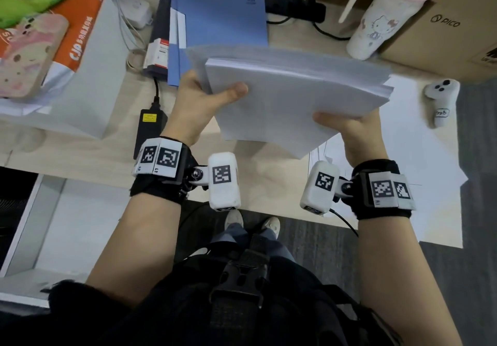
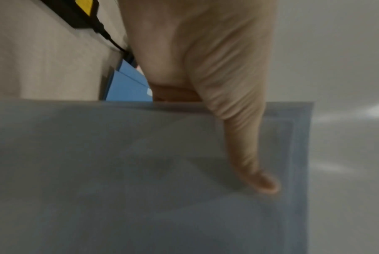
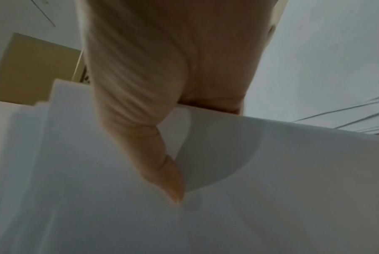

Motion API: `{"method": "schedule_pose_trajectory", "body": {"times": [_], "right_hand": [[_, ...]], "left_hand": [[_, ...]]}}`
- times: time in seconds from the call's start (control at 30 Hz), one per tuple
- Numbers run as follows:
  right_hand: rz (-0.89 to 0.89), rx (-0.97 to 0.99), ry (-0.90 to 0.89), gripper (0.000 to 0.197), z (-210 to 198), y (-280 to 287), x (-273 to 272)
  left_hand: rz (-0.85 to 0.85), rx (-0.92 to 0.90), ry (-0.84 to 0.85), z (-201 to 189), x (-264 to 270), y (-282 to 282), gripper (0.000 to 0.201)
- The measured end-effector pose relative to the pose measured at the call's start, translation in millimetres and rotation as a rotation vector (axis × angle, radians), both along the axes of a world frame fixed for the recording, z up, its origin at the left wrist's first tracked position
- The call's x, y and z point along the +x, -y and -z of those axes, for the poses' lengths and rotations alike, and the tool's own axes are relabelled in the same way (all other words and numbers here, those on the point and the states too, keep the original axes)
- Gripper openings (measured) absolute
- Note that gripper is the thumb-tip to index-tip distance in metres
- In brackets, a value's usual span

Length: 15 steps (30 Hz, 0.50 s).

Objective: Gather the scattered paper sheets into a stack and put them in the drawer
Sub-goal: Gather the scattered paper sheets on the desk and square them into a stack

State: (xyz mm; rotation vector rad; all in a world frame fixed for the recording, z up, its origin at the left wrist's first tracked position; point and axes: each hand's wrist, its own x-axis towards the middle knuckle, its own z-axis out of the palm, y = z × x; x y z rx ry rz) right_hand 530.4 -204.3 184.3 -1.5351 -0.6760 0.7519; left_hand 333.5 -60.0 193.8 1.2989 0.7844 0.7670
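Note:
A thick stack of white paper sheets (image 1: 290,95) is held above the desk, its edges not fully squared. My left hand (image 1: 204,95) grips the stack's left edge, thumb on top and fingers hidden underneath. My right hand (image 1: 349,128) grips the near right corner the same way. The left wrist view shows my left thumb (image 2: 249,151) pressed on the top sheet (image 2: 140,171). The right wrist view shows my right thumb (image 3: 154,154) on the paper (image 3: 271,189). More white sheets (image 1: 419,136) lie on the desk at the right. An open drawer (image 1: 61,227) shows at lower left.
A blue folder (image 1: 220,15) lies behind the stack. A black power adapter (image 1: 149,128) and its cable sit to the left, beside a paper ream box (image 1: 88,58). At the right stand a white bottle (image 1: 376,23), a cardboard box (image 1: 451,28) and a white controller (image 1: 441,98).

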Motion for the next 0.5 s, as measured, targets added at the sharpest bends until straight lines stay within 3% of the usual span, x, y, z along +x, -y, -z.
{"method": "schedule_pose_trajectory", "body": {"times": [0.2, 0.4, 0.5], "right_hand": [[0.015, -0.030, -0.036, 0.038, -3.8, -0.3, -3.8], [0.000, -0.038, -0.039, 0.030, -7.5, 3.3, -4.9], [0.054, 0.025, -0.086, 0.030, -15.0, 3.1, -5.2]], "left_hand": [[0.026, -0.027, 0.034, -11.3, 11.4, 7.5, 0.064], [0.006, -0.056, -0.026, 2.6, 15.4, 7.6, 0.050], [-0.035, -0.045, -0.019, -0.5, 14.0, 8.3, 0.056]]}}
